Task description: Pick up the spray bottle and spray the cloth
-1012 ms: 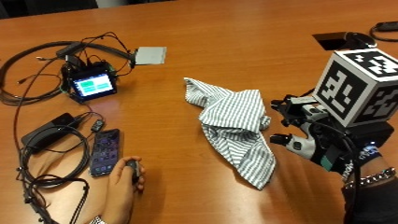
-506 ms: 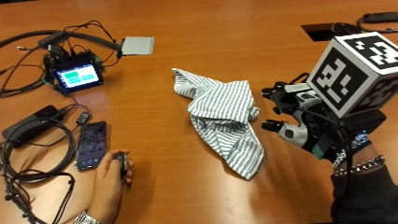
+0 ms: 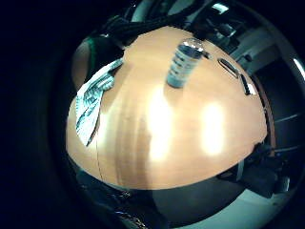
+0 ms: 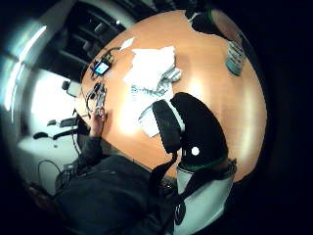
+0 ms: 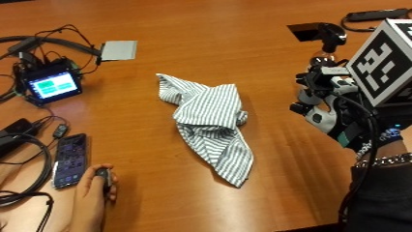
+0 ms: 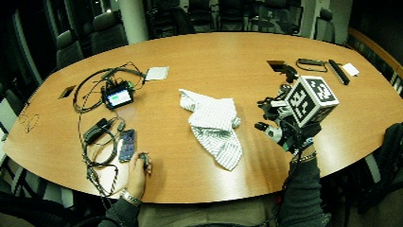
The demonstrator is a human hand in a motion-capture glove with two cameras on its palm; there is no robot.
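Right hand (image 5: 328,104) moved up-table toward spray bottle (image 3: 183,63); cloth (image 5: 212,123) left behind.

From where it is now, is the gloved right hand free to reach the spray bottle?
Probably yes: the right hand hovers over bare table, and the spray bottle stands upright with nothing showing between them.
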